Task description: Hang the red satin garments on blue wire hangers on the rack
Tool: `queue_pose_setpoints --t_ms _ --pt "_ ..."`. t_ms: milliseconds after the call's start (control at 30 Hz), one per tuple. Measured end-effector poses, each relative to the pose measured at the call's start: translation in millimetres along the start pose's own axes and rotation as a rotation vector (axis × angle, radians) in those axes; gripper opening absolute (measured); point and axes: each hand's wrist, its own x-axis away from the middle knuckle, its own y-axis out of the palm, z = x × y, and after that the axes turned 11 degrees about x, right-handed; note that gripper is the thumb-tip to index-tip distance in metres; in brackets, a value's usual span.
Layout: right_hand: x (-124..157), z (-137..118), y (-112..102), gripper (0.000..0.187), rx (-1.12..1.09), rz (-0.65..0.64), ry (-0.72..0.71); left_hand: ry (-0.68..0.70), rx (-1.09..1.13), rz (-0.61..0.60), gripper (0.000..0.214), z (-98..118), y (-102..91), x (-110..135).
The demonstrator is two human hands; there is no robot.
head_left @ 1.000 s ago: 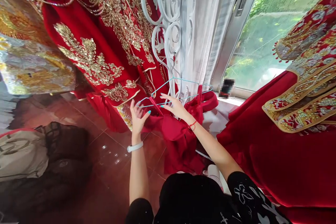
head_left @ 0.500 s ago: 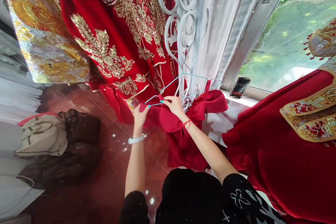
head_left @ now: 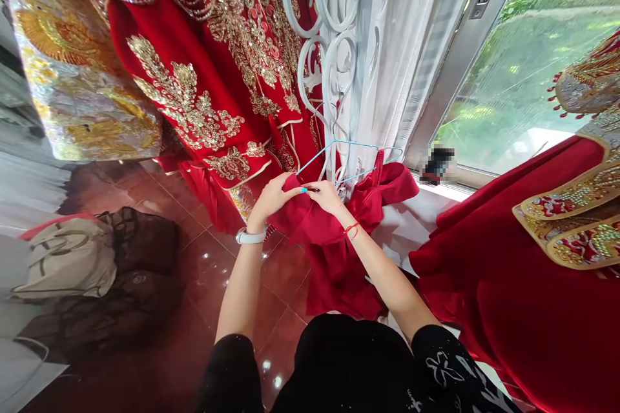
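A red dress [head_left: 339,271] hangs from a light blue wire hanger [head_left: 314,156] beside the white scrolled metal stand. My left hand [head_left: 275,199] grips the red fabric at the hanger's left end, its thumb reaching toward the other hand. Right beside it, my right hand [head_left: 325,196] pinches the dress near the same corner of the hanger. The two thumbs nearly meet. On the hanger's right side, a gathered red strap [head_left: 379,166] is looped over the wire, next to a wide off-shoulder sleeve [head_left: 400,184]. My fingers hide the hanger's left end.
Red gowns with gold beading [head_left: 188,103] hang at the back left, by the white scrollwork stand [head_left: 334,51]. A beige bag [head_left: 62,255] lies on the left. A window [head_left: 523,90] and another red embroidered garment [head_left: 484,251] are on the right. The floor [head_left: 227,271] is red tile.
My left hand has moved up and right, from the hanger's exposed left tip to the fabric beside my right hand. The hanger's left end is now covered.
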Motion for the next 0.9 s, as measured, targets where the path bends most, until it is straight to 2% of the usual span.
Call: queue_pose_setpoints --t_ms 67,100,167,267,300,333,367,433,500,600,667,767,900 --pt "12 1 -17 0.031 -0.087 0.038 -0.1 0.006 0.029 0.009 0.051 -5 -0.5 2" --pt "22 4 -30 0.031 -0.106 0.104 -0.134 0.027 0.042 0.014 0.051 -7 -1.7 3" --pt "44 18 -65 0.028 -0.091 0.329 -0.132 0.115 0.055 0.057 0.053 -9 -3.8 7" --pt "81 59 -126 0.025 -0.022 0.776 0.052 0.274 -0.01 0.27 0.046 -2 1.2 11" --pt "92 75 -144 0.029 -0.012 0.849 0.118 0.31 -0.042 0.336 0.04 3 6.9 11" --pt "101 90 -158 0.038 -0.018 0.841 0.168 0.338 -0.068 0.358 0.033 10 15.1 9" --pt "108 102 -169 0.045 -0.031 0.794 0.206 0.363 -0.083 0.328 0.027 17 25.8 6" --pt "118 119 -178 0.049 -0.049 0.676 0.248 0.408 -0.078 0.144 0.027 32 53.9 -8" --pt "123 125 -175 0.041 -0.036 0.631 0.277 0.433 -0.05 -0.027 0.036 47 87.6 -27" --pt "126 120 -167 0.038 -0.01 0.679 0.312 0.418 0.034 -0.177 0.046 63 136.2 -58" --pt "129 116 -164 0.038 -0.017 0.721 0.316 0.353 0.119 -0.221 0.043 69 159.9 -73" --pt "135 115 -168 0.037 -0.017 0.831 0.321 0.231 0.199 -0.224 0.027 75 177.5 -81" --pt "133 114 -179 0.034 -0.017 1.034 0.333 0.196 0.212 -0.196 0.023 77 178.4 -75"
